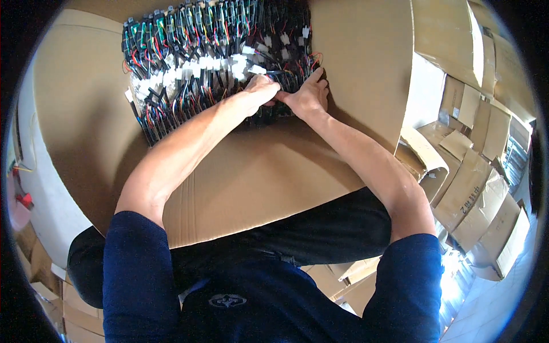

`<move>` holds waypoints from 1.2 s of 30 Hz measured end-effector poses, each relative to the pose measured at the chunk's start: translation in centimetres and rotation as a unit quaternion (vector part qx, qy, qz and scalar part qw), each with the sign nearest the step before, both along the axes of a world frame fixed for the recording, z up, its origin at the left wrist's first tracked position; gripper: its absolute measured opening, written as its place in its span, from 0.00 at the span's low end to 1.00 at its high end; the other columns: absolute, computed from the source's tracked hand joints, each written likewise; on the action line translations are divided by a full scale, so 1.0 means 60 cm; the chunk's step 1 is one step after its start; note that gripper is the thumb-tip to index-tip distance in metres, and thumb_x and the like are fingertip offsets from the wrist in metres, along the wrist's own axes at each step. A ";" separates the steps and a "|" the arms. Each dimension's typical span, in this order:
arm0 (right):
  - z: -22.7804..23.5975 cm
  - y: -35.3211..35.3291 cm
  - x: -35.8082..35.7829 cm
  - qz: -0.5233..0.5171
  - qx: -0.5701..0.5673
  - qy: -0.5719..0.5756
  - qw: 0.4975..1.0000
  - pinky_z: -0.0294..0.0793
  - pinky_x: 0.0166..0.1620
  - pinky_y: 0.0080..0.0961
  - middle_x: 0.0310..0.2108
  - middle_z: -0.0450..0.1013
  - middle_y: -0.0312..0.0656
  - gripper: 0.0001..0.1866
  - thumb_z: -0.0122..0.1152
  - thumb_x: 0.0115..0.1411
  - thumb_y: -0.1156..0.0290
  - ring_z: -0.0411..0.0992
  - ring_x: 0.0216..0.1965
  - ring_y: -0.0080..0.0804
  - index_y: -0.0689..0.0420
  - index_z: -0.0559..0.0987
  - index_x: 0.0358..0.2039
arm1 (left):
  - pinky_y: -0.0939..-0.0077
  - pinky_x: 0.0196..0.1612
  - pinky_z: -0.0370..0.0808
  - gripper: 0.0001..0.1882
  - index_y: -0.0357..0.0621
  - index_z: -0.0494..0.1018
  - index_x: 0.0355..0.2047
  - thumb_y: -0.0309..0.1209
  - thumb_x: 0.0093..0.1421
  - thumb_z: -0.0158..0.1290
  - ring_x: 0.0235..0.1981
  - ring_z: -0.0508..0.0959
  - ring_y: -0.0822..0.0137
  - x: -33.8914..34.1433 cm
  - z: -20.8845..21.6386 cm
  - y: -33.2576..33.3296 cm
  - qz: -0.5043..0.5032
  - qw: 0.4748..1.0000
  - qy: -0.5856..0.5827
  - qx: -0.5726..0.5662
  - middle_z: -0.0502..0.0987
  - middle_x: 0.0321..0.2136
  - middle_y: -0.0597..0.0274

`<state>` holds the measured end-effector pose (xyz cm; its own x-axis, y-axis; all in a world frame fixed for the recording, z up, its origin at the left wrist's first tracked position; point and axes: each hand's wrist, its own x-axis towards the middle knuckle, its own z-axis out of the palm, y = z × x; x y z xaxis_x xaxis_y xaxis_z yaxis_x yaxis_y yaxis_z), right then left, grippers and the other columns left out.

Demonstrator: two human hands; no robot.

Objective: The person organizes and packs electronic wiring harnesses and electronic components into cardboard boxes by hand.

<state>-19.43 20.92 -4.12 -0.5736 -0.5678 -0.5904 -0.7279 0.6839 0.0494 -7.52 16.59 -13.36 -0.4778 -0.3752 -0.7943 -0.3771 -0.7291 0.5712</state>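
Inside a large open cardboard box (257,171), rows of green and black circuit boards (189,26) stand packed on edge, with coloured wires and white plug connectors (200,67) between the rows. Both my arms reach over the box's near flap to the right end of the rows. My left hand (262,91) is closed over the wires of the near row; whatever its fingers hold is hidden. Beside it, almost touching, my right hand (309,96) lies at the boards' right end, its fingers stretched and apart along the wires there.
The box's right flap (363,68) and left wall (80,103) rise around the boards. Many flattened and stacked cartons (469,194) lie on the right. A red object (24,200) shows at the far left edge, and more cardboard (80,311) lies at lower left.
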 end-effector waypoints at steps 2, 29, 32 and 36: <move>-0.001 -0.004 0.003 -0.003 -0.001 0.006 1.000 0.67 0.66 0.47 0.65 0.58 0.63 0.74 0.83 0.44 0.44 0.61 0.66 0.57 0.64 0.39 0.74 | 0.65 0.40 0.80 0.08 0.39 0.79 0.36 0.27 0.64 0.51 0.39 0.82 0.65 0.001 -0.005 -0.001 -0.020 0.999 0.025 0.026 0.83 0.35 0.59; -0.138 0.129 -0.044 0.231 0.220 -0.111 0.941 0.64 0.69 0.44 0.64 0.65 0.68 0.37 0.52 0.70 0.55 0.66 0.66 0.57 0.77 0.62 0.64 | 0.70 0.30 0.76 0.20 0.34 0.79 0.27 0.43 0.56 0.66 0.26 0.79 0.66 -0.048 0.021 -0.019 -0.036 0.994 -0.072 -0.071 0.81 0.25 0.57; -0.209 0.149 -0.089 0.154 0.165 -0.128 0.966 0.65 0.69 0.43 0.64 0.65 0.68 0.39 0.53 0.69 0.53 0.67 0.65 0.58 0.77 0.62 0.65 | 0.71 0.29 0.76 0.21 0.36 0.79 0.24 0.44 0.53 0.67 0.24 0.79 0.66 -0.067 0.020 -0.026 -0.033 0.995 -0.053 -0.078 0.80 0.22 0.57; -0.168 0.104 -0.011 0.153 0.175 -0.206 0.951 0.65 0.69 0.44 0.64 0.65 0.67 0.41 0.57 0.67 0.51 0.66 0.66 0.58 0.73 0.62 0.67 | 0.67 0.28 0.76 0.21 0.35 0.80 0.24 0.45 0.52 0.67 0.23 0.78 0.64 -0.044 0.022 -0.038 -0.022 0.995 -0.074 -0.062 0.80 0.21 0.57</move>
<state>-20.06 27.17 -14.21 -0.0921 -0.3980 -0.9127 -0.8967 0.4317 -0.0978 -10.15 14.34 -12.04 -0.3765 -0.4560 -0.8064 -0.4937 -0.6378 0.5912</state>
